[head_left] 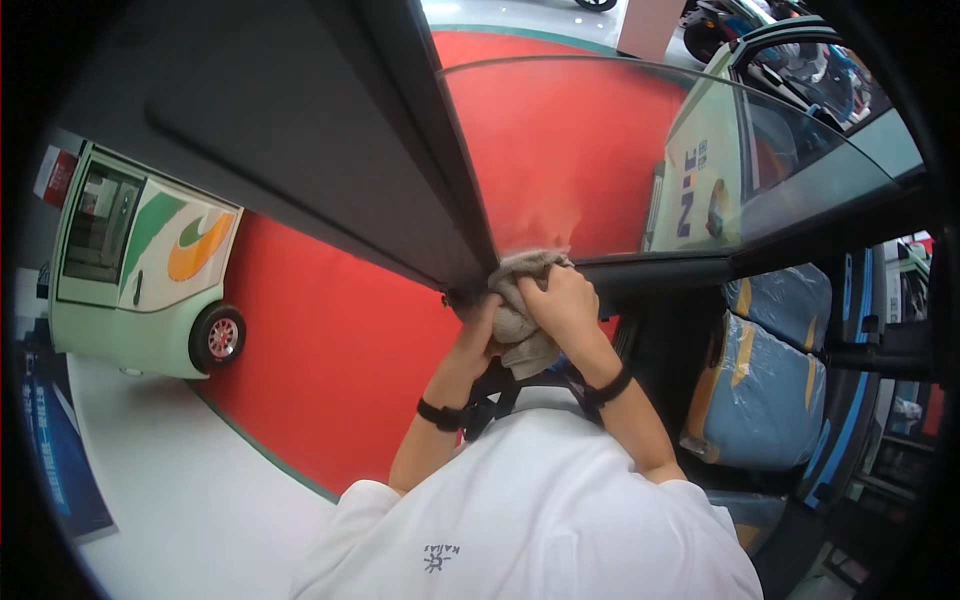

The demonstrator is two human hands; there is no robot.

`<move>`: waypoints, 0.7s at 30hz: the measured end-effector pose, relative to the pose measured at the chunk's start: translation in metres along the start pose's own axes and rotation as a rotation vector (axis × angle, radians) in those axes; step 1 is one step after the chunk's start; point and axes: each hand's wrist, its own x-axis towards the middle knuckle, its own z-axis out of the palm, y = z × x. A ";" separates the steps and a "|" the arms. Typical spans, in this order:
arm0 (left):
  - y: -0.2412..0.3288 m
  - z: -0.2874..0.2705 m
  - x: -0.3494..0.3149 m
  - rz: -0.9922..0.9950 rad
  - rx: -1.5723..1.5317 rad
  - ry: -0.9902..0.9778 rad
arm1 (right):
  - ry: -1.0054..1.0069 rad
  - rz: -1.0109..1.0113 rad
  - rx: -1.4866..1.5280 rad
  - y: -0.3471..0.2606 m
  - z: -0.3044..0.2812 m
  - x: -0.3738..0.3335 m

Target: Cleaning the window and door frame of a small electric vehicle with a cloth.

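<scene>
A bunched grey-beige cloth (522, 345) is between my two hands, at the lower left corner of a vehicle's window glass (580, 150). My right hand (568, 305) is closed on the cloth from the right, thumb on top, beside the black sill (660, 272) under the glass. On the cloth's left side is my left hand (478, 335), its fingers partly hidden behind the folds but gripping it. A dark post (440, 180) meets the sill just above the cloth. Hazy streaks show on the glass over my hands.
To my right are blue-and-tan seats (768, 385) in clear plastic inside the vehicle. A pale green car (145, 260) stands at the left, by the red floor (300, 340). A large dark panel (250, 120) spans the upper left. Another pale vehicle (710, 160) shows through the glass.
</scene>
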 end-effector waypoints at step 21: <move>0.088 0.023 -0.066 0.233 0.505 -0.099 | -0.071 0.083 0.943 0.014 0.031 0.028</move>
